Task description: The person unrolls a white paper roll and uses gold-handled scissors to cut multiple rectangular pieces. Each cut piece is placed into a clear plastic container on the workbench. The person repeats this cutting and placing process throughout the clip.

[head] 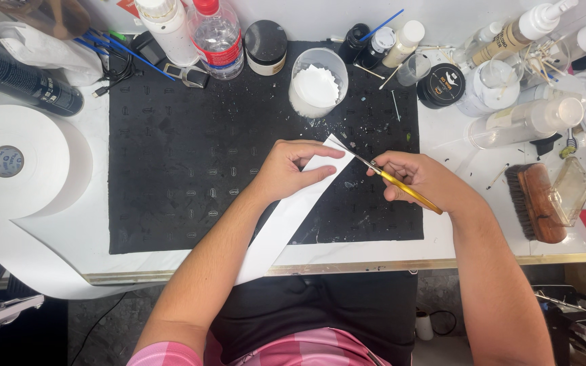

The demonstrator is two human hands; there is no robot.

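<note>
Over black mat (171,169): left hand (286,169) pinches paper strip (286,217); right hand (418,177) grips scissors (391,177), seemingly at strip's edge.

Bright, even overhead light; sharp focus.

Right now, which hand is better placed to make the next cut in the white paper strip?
The right hand. It holds the yellow-handled scissors, whose tips are at the end of the white paper strip. The left hand only pinches the strip flat over the black mat.
</note>
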